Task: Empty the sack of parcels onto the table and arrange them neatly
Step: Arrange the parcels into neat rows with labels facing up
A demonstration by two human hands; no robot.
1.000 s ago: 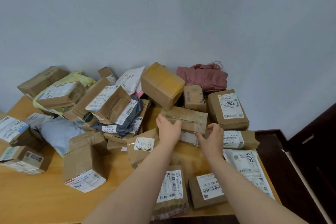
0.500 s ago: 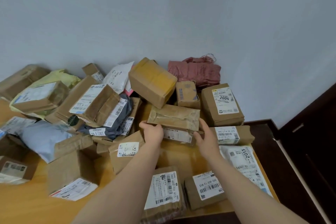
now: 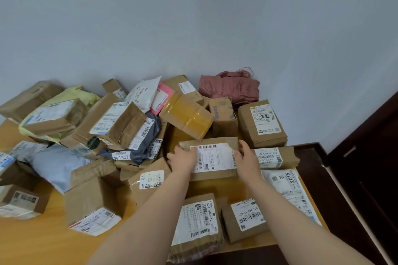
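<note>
- The wooden table (image 3: 38,243) carries the same load as half a second ago. Parcels are heaped loosely across its left and back, and a few lie flat along the near right edge.
- The pink sack (image 3: 230,90) lies crumpled at the back against the wall (image 3: 193,17), where it was before, just behind the box labelled 2004 (image 3: 262,123).
- The yellow-taped box (image 3: 187,117) has tipped forward and lower, and I now see a pink mailer (image 3: 162,98) behind it.
- The brown parcel (image 3: 213,158) I am handling has turned. Its white label now faces up, where earlier a plain brown face did. It sits right of the table's centre, just in front of the yellow-taped box. I cannot tell whether it is lifted or resting.
- My left hand (image 3: 183,159) holds its left end and my right hand (image 3: 247,160) its right end, with both forearms stretched forward.
- The fingers (image 3: 179,150) of both hands are curled onto the parcel's ends, clamping it between them.
</note>
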